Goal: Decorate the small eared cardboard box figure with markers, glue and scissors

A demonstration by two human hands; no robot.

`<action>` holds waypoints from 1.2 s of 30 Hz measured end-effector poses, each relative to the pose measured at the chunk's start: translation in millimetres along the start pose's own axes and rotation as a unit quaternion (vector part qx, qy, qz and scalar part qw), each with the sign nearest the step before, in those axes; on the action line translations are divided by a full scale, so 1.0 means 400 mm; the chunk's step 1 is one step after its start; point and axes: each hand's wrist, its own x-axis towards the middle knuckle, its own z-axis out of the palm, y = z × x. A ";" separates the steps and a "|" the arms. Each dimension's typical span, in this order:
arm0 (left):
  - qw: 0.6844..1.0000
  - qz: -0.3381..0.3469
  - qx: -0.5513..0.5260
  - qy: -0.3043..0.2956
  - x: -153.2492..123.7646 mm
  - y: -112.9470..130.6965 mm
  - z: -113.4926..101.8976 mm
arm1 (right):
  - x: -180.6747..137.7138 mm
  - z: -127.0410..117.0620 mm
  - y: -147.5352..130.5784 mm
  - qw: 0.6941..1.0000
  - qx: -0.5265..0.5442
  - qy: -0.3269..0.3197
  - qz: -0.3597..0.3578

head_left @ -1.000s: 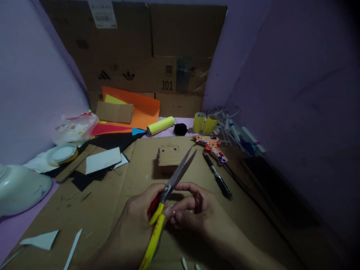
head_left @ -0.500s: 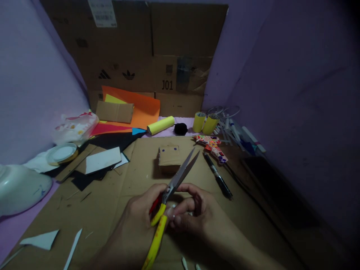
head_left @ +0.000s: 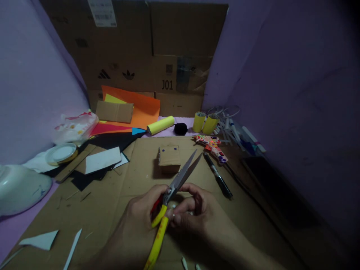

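Note:
My left hand [head_left: 138, 214] is closed around a pair of scissors [head_left: 177, 180] with yellow handles, near their pivot. The steel blades point up and to the right, slightly apart. Something red shows between this hand and the handles. Close on the right, my right hand [head_left: 201, 213] has its thumb and fingers pinched together on a small whitish piece [head_left: 173, 216], mostly hidden by the fingers. Just beyond the hands stands a small cardboard box [head_left: 169, 156] with two dark blue dots on top.
A black marker [head_left: 218, 175] and a patterned glue gun [head_left: 212, 147] with a black cord lie on the right. Yellow tubes [head_left: 199, 122] stand behind. White scraps [head_left: 42, 240] lie at front left; white card [head_left: 103, 160], black paper and a lidded jar [head_left: 62, 153] are farther left.
The scissors have shifted very slightly to the right and down, their blades still a little apart. Both hands keep nearly the same place and grip.

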 end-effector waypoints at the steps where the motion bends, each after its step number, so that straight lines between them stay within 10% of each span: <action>1: 1.000 -0.003 0.002 0.001 -0.001 0.001 0.000 | 0.000 0.000 0.001 1.000 -0.002 0.001 0.002; 36: 1.000 0.012 -0.004 -0.005 -0.007 -0.002 0.001 | -0.003 0.002 -0.012 1.000 -0.007 -0.003 -0.002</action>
